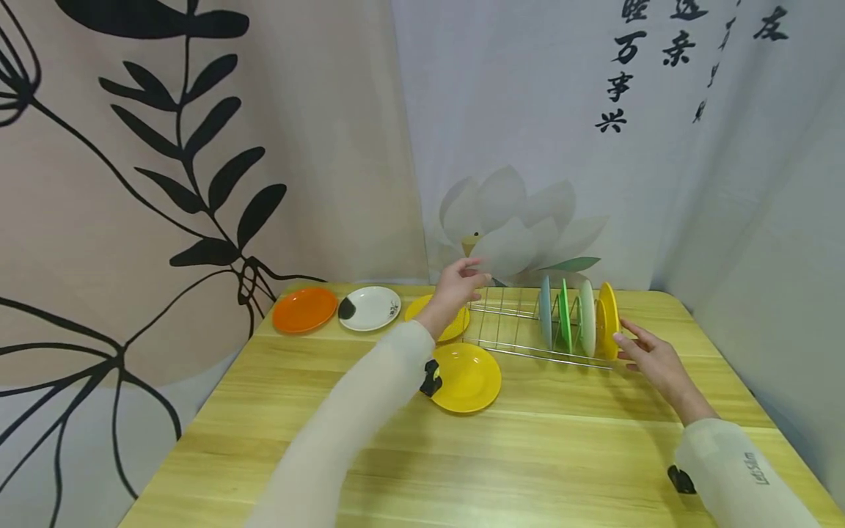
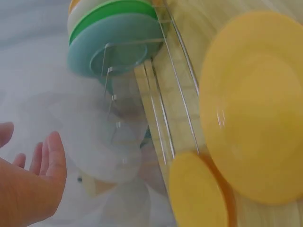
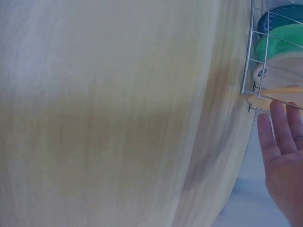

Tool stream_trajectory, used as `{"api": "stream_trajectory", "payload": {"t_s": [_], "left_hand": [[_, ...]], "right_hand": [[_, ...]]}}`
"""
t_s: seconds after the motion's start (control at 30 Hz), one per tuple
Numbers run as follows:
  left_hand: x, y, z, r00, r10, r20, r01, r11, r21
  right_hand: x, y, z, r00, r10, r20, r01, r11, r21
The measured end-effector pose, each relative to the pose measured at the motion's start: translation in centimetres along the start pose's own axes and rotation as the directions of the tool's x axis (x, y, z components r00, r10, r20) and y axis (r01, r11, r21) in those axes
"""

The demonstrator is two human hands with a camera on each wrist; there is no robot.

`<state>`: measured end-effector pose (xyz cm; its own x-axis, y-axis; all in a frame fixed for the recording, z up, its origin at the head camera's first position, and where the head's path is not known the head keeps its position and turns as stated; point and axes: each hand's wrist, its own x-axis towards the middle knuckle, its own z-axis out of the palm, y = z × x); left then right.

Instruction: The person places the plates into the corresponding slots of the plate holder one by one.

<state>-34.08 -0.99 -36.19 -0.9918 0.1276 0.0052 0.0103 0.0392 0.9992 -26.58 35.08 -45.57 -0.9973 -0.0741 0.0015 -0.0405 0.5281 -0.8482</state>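
An orange plate (image 1: 305, 309), a white plate (image 1: 378, 308) and a rear yellow plate (image 1: 458, 324) lay along the table (image 1: 528, 455), a front yellow plate (image 1: 466, 378) nearer. The left hand (image 1: 457, 287), fingers loose and holding nothing, hovered by the wire rack (image 1: 528, 353). There stood blue (image 1: 545, 313), green (image 1: 564, 317), pale (image 1: 587, 320) and yellow plates (image 1: 609, 321), the right hand's (image 1: 653, 361) extended fingers touching the yellow.

On the pale wall hanging (image 1: 495, 110), black Chinese characters (image 1: 619, 86) are printed: 万, 事 and 兴 can be read below a cropped one, 亲 in the next column, 友 farther right. On the right sleeve (image 1: 739, 469), "Slim" is seen after what appears to be "Lets". The small marks on the white plate (image 1: 371, 306) cannot be read.
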Motion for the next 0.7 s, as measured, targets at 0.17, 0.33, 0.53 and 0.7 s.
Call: {"api": "stream_trajectory", "payload": {"t_s": [0.17, 0.33, 0.53, 0.7], "left_hand": [[-1.0, -0.7, -3.6, 0.999, -0.042, -0.020, 0.042, 0.999, -0.006], [-3.2, -3.0, -7.6, 0.993, -0.111, -0.027, 0.112, 0.993, 0.030], [-6.5, -6.5, -11.3, 0.981, -0.192, -0.021, 0.193, 0.981, 0.011], [-8.5, -9.2, -12.8, 0.970, -0.243, -0.009, 0.243, 0.970, -0.001]], "right_hand": [[0.1, 0.0, 0.0, 1.000, 0.009, -0.001, -0.009, 1.000, 0.000], [0.1, 0.3, -0.1, 1.000, 0.014, 0.003, -0.014, 1.000, -0.005], [0.3, 0.6, 0.0, 1.000, 0.016, 0.001, -0.016, 1.000, -0.009], [0.3, 0.5, 0.0, 1.000, 0.018, 0.000, -0.018, 1.000, -0.010]]}}
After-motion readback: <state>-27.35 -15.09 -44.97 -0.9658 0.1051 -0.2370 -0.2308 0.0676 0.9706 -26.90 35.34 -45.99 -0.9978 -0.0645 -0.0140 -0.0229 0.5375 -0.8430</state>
